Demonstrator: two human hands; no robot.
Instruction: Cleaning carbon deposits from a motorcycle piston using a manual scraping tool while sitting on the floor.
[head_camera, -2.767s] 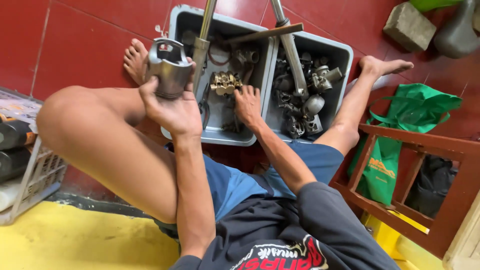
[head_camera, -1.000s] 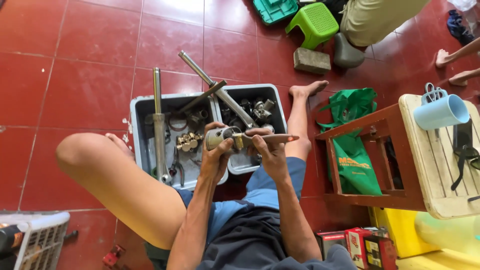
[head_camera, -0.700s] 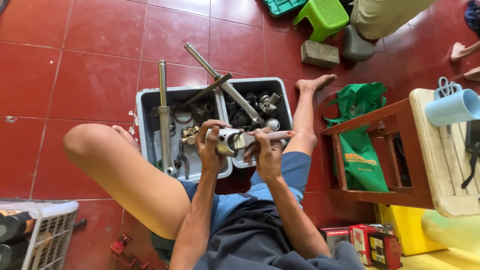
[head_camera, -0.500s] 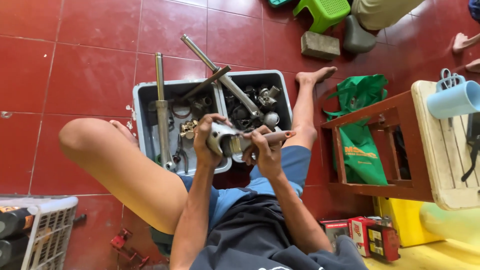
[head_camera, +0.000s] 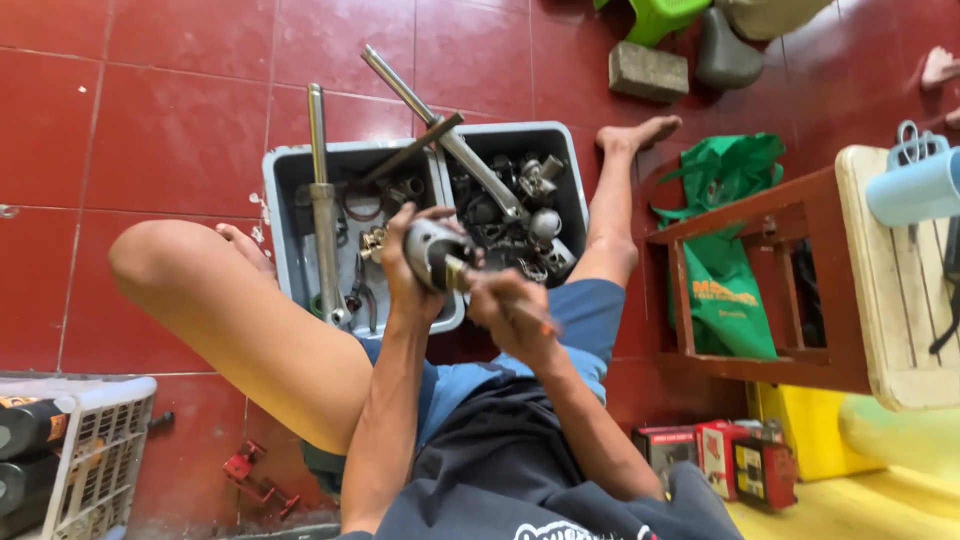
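Metal part: a grey rounded cylinder part (head_camera: 436, 252) sits in my left hand (head_camera: 405, 268), held up over the near edge of the trays, about the middle of the scene.
Left hand: I see the fingers wrapped around the far and left side of the metal part, closed firmly on it, wrist pointing back toward me.
Right hand: my right hand (head_camera: 508, 310) is just right of the part and nearer to me, fist closed round a thin tool (head_camera: 505, 302) with a reddish handle end; its pale tip touches the part's right face.
Tool detail: motion blur hides what kind of tip it has, so I cannot tell.
Left tray: a grey plastic tray (head_camera: 283, 215) lies on the floor beyond my hands, with a long steel tube (head_camera: 321, 195) standing along its left side and small bits, rings and pliers in it.
Right tray: a second grey tray (head_camera: 566, 165) touches the first on its right, packed with dark metal pieces; another long tube (head_camera: 440, 130) slants across both trays toward the far left.
Legs: my left knee (head_camera: 215, 300) is bent up at the left, my right foot (head_camera: 640, 132) stretches past the right tray.
Floor: red tiles (head_camera: 150, 120) all around.
Right side: a green bag (head_camera: 725, 270) hangs inside a red wooden frame (head_camera: 770, 290), well apart from my hands.
Near left: a white wire basket (head_camera: 95, 455) holds dark bottles.
Far right: a grey brick (head_camera: 650, 70) lies beside a green stool (head_camera: 665, 15).
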